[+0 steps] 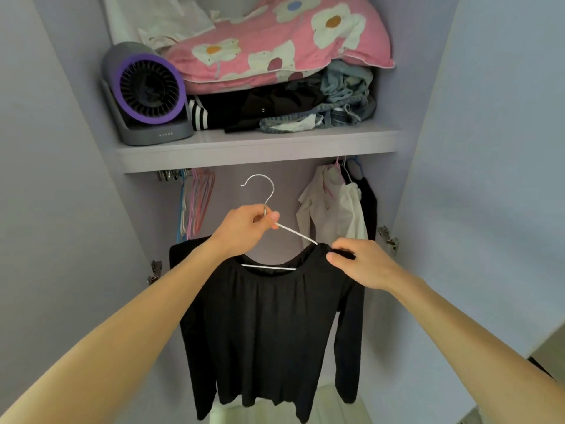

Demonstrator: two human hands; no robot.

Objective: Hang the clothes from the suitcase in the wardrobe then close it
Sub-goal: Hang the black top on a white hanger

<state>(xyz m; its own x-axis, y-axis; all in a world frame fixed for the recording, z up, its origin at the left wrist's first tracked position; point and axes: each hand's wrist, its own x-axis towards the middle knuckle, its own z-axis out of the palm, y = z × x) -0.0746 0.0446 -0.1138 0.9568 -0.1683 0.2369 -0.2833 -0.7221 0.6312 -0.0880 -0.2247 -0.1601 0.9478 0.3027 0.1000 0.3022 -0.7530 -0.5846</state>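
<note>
A black long-sleeved top (272, 332) hangs on a white wire hanger (298, 234) in front of the open wardrobe. My left hand (244, 228) grips the hanger just below its metal hook (260, 186), which points up and sits below the shelf. My right hand (360, 264) pinches the top's right shoulder where it meets the hanger arm. The rail under the shelf is mostly hidden. The suitcase is out of view.
Empty pink and blue hangers (195, 203) hang at the rail's left. A white garment (333, 209) and a dark one hang at the right. The shelf (256, 148) holds a grey-purple fan (146, 93), a flowered pink pillow (275, 41) and folded clothes. Both doors stand open.
</note>
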